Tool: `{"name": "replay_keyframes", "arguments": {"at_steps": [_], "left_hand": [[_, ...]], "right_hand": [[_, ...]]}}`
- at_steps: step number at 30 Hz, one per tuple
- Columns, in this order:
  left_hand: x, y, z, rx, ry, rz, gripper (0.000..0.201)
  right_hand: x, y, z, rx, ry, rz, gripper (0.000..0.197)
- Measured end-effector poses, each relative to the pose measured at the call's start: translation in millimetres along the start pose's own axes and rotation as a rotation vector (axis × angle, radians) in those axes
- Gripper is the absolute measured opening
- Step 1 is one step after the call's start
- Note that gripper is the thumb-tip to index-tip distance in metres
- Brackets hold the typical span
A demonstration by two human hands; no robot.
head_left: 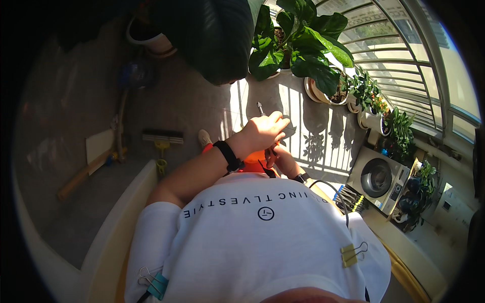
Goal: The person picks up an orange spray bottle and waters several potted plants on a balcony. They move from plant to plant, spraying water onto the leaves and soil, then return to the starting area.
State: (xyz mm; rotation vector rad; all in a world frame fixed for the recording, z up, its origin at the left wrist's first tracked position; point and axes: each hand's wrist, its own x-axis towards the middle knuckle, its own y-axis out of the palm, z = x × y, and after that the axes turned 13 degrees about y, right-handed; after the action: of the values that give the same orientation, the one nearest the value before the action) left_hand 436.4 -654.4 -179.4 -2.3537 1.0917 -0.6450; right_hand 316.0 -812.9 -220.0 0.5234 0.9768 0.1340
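Observation:
My left hand (262,134), black band on its wrist, reaches across in front of my body with curled fingers. Just beyond its knuckles a slim tool tip (260,108) with a pale metallic look sticks out; the rest of it is hidden behind the hand. Close below and to the right, my right hand (283,157) has its fingers closed round a small dark and orange piece (274,150). Whether that piece and the tip belong together cannot be seen. Under the hands shows a bright orange surface (253,160), partly covered.
Large-leaved potted plants (303,48) stand ahead by a barred window (399,55). A washing machine (376,177) is at the right. A floor brush (162,136) and a wooden roll (86,177) lie left. Beside my left arm rises a pale panel (121,212).

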Motion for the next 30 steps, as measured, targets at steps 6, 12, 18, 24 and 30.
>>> {"name": "replay_keyframes", "arguments": {"at_steps": [6, 12, 18, 24, 30], "left_hand": [[-53, 16, 65, 0.084, -0.087, -0.223, 0.050], [-196, 82, 132, -0.027, -0.547, -0.066, 0.047], [-316, 135, 133, -0.150, -0.959, 0.117, 0.042], [-349, 165, 123, -0.180, -1.083, 0.299, 0.038], [-361, 202, 127, -0.516, -1.226, -0.001, 0.036]], "right_hand": [[38, -58, 25, 0.239, -0.076, -0.327, 0.032], [124, -135, 45, 0.218, -0.237, -0.252, 0.035], [220, -217, 62, -0.021, -0.159, -0.513, 0.043], [258, -253, 83, -0.155, -0.141, -0.608, 0.038], [273, -266, 99, -0.093, -0.136, -0.588, 0.047]]}}
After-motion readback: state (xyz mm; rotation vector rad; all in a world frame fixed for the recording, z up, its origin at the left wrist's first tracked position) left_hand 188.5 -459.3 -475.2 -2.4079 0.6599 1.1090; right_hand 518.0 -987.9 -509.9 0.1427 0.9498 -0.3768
